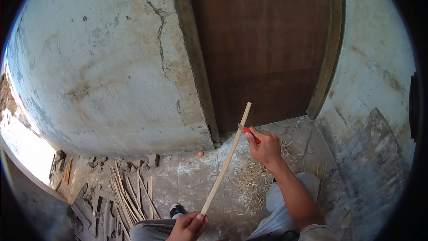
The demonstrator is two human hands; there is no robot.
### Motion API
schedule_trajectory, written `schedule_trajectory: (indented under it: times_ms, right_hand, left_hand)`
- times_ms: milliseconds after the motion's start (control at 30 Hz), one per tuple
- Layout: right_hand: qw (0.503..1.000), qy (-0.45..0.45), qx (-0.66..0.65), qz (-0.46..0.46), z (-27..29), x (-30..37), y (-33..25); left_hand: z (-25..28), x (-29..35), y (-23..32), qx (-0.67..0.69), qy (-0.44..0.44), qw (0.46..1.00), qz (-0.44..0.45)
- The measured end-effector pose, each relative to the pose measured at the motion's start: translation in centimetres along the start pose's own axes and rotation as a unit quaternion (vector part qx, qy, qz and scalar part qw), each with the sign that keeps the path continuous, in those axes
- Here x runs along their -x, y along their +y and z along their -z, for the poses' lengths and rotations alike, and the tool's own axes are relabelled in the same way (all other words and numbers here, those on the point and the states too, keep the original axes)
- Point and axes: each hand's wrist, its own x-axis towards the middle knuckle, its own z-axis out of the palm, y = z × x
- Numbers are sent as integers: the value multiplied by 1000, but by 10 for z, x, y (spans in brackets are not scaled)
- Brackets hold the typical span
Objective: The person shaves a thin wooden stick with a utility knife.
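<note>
A long pale strip of wood or bamboo (226, 164) slants up and away in front of me. My left hand (189, 227) is closed round its near end, low in the picture. In my right hand (266, 148) is a red-handled knife (246, 130), held in closed fingers. Its short blade lies against the strip, some way below the far tip. The lower part of the handle is hidden inside my grip.
Pale shavings (253, 182) cover the floor below my right arm. Several long strips (126, 192) lie at the left, near grey broken pieces (106, 212). Rubble (153, 160) and a small orange round thing (200, 154) lie by the cracked wall (111, 71). A brown door (263, 40) stands ahead.
</note>
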Motion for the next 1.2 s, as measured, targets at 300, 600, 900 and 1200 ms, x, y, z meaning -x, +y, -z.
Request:
schedule_trajectory:
  times_ms: [300, 600, 900, 1200]
  right_hand:
    - [998, -19, -8, -63, 12, -2, 10]
    - [989, -67, -12, -130, 7, 11, -14]
    - [937, -242, -252, -8, -27, 74, -66]
    - [935, -291, -203, -15, -26, 71, -62]
  left_hand:
    - [17, 57, -9, -2, 19, 998, 52]
    - [27, 47, -30, -13, 69, 997, -35]
    - [16, -59, 1, -265, 129, 953, -74]
    - [7, -96, 0, -280, 161, 941, -99]
